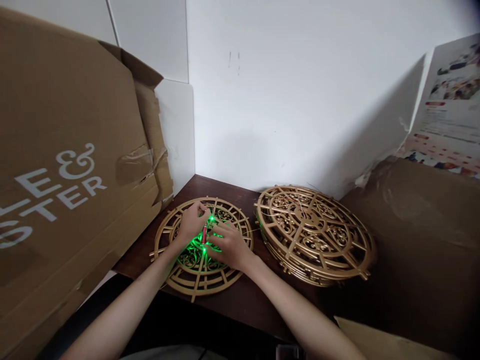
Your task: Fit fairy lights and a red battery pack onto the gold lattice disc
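A gold openwork disc, with rings, spokes and scrollwork like a large clock dial, lies flat on the dark brown table. Over its centre, my left hand has its fingertips pinched together; what they hold is too small to name. Close on the right is my right hand, its fingers curled toward the middle of the disc. A slim red object stands between the hands, beside the right fingers. Bright green lights shine around it and tint the scrollwork green. Thin wires run near the fingers.
A stack of similar gold discs stands at the right, with thin wires on top. A large cardboard box rises at the left, and another brown box at the right. Behind the dark table is a white wall.
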`<state>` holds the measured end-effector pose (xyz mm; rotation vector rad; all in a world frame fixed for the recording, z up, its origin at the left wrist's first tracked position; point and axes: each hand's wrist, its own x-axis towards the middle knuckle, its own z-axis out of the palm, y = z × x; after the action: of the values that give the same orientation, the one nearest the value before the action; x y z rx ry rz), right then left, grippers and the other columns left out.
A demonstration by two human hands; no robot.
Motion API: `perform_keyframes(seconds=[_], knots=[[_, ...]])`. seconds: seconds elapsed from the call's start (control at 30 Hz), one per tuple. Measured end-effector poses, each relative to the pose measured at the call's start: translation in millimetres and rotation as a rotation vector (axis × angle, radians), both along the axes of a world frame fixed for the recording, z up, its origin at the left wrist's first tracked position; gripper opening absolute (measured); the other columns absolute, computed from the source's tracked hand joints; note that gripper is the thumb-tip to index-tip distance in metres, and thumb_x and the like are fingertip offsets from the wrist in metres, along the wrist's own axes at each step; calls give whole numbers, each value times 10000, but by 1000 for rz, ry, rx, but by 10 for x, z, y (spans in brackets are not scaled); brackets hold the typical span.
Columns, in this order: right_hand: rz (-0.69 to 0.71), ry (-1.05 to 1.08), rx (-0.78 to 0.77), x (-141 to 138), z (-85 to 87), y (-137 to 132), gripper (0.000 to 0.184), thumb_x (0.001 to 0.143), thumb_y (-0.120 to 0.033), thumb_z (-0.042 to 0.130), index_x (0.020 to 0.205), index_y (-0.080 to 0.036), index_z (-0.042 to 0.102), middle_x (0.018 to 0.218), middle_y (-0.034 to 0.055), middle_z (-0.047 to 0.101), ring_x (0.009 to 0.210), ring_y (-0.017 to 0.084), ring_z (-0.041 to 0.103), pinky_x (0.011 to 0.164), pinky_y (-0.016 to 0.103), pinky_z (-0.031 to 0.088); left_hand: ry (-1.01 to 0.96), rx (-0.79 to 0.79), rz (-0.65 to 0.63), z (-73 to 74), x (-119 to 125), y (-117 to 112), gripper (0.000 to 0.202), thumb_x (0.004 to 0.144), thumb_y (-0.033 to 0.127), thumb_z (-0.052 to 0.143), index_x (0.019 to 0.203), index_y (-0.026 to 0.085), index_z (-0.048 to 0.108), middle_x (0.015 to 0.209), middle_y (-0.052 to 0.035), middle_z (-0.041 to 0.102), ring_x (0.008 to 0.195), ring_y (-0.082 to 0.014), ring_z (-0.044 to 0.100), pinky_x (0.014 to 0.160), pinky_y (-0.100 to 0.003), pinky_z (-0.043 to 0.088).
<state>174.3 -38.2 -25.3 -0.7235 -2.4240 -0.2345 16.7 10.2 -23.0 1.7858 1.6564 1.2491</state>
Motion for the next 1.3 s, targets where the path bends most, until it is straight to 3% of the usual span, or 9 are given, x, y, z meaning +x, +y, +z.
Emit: perform_keyframes(seconds=[0.63, 0.97, 1.1, 1.3], knots=[[29, 74, 65, 1, -17, 7, 236, 895, -271, 567, 677, -192, 609, 697, 15, 607, 730, 157, 547, 735, 303, 368, 5, -31, 3, 47, 9, -16, 104, 727, 260, 503, 643, 215, 461, 582, 26, 538, 547, -150, 502, 572, -264, 362], [120, 145, 11, 8, -38, 14, 243, 916, -255, 536, 691, -194, 605, 771, 25, 651, 740, 148, 537, 718, 311, 406, -212, -88, -53, 78, 39, -75, 105, 709, 282, 551, 684, 212, 476, 546, 44, 549, 484, -133, 517, 518, -243, 397], [135, 292, -99, 22, -20, 15, 184, 903, -230, 551, 733, -197, 614, 793, 29, 655, 763, 153, 559, 725, 312, 435, -361, -162, -78, 111, 26, -82, 125, 706, 278, 573, 686, 205, 474, 489, 45, 550, 438, -131, 522, 463, -228, 396], [-16, 601, -226, 56, 37, 41, 174, 908, -227, 538, 776, -195, 647, 808, 58, 639, 803, 175, 592, 747, 328, 469, -570, -265, -71, 196, -26, -132, 187, 718, 326, 620, 767, 192, 500, 438, 53, 563, 321, -102, 435, 358, -197, 321]])
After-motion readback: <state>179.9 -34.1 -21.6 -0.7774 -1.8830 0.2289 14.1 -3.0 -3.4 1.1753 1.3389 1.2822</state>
